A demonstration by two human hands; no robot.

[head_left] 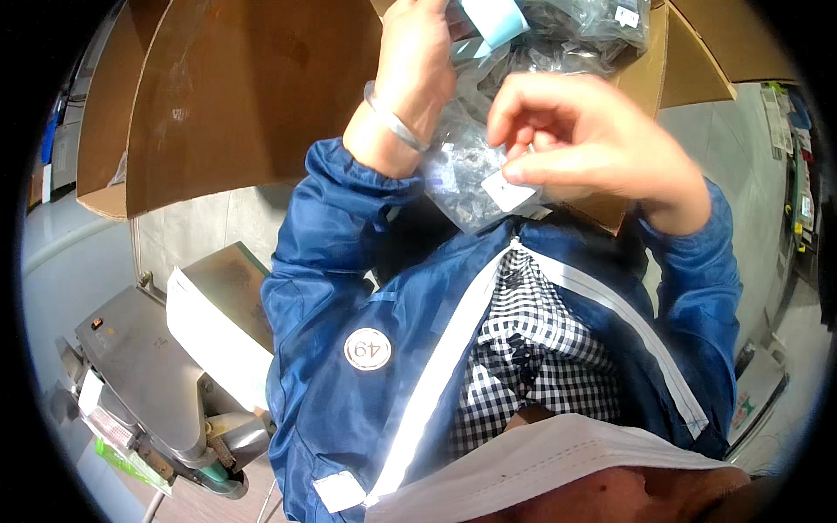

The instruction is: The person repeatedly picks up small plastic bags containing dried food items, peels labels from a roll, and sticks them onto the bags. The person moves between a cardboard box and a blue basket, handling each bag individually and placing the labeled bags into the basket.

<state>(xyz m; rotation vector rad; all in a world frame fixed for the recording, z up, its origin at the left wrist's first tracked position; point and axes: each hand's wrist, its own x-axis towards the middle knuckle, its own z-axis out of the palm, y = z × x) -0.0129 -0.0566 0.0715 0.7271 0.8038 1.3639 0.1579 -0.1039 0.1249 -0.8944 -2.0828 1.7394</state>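
Note:
My left hand (417, 65) reaches up to the top edge, its fingers partly cut off, and grips a light blue strip (495, 19) that looks like label backing. My right hand (597, 139) has curled fingers, with the thumb on a small white label (508, 192). This label lies over a clear plastic bag (466, 170) close to my chest; the bag's dark or grey contents are hard to make out. Whether the label is stuck to the bag cannot be seen. More clear bags (575, 30) with dark contents lie beyond my hands.
A large open cardboard box (253, 96) stands ahead with its flaps spread to both sides. To my left is a grey metal machine (144, 357) with a white sheet (214, 340) by it. Shelving with goods (789, 166) runs along the far right.

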